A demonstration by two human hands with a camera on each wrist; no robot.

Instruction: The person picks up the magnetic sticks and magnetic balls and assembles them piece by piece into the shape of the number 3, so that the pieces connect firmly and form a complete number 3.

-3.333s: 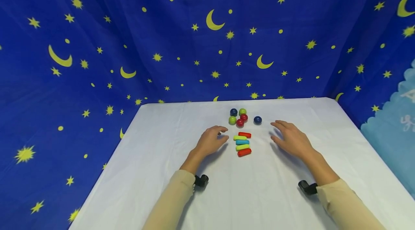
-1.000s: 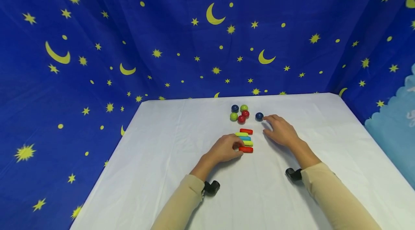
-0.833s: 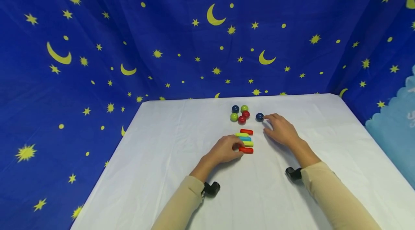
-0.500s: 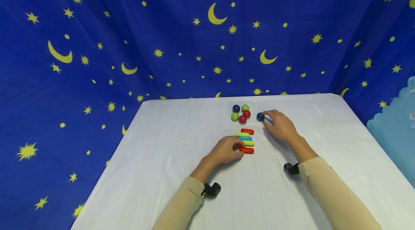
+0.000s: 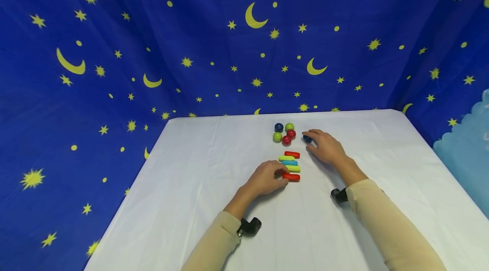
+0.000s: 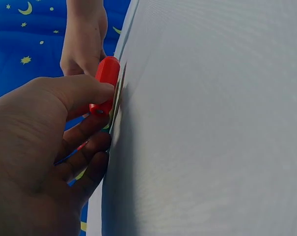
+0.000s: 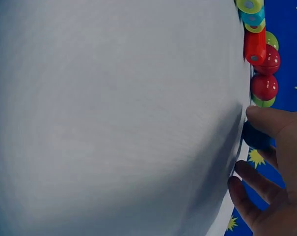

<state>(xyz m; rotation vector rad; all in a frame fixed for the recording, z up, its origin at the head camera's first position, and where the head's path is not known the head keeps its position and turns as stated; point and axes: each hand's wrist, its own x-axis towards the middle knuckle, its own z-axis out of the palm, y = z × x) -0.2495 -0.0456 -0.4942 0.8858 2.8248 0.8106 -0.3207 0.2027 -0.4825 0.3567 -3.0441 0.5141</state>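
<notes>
On the white table, several stubby cylindrical beads in red, yellow-green and light blue lie in a column. My left hand (image 5: 266,177) has thumb and forefinger about the left end of the nearest red cylindrical bead (image 5: 293,177); in the left wrist view the thumb crosses that red bead (image 6: 108,73). Farther back, my right hand (image 5: 324,146) holds a dark blue ball (image 5: 307,139) between thumb and fingers, which partly cover it. The right wrist view shows the blue ball (image 7: 256,137) behind the thumb. Its contact with the table is hidden there.
Left of my right hand sits a cluster of balls: another dark blue ball (image 5: 279,127), green balls (image 5: 277,137) and red balls (image 5: 286,140). A light blue bead (image 5: 291,163) lies mid-column. A blue star-and-moon cloth (image 5: 229,42) hangs behind the table (image 5: 172,169).
My left hand has come right to the nearest red bead, then stayed there. My right hand has moved left, its fingers closing over the separate dark blue ball. The beads and balls keep their places.
</notes>
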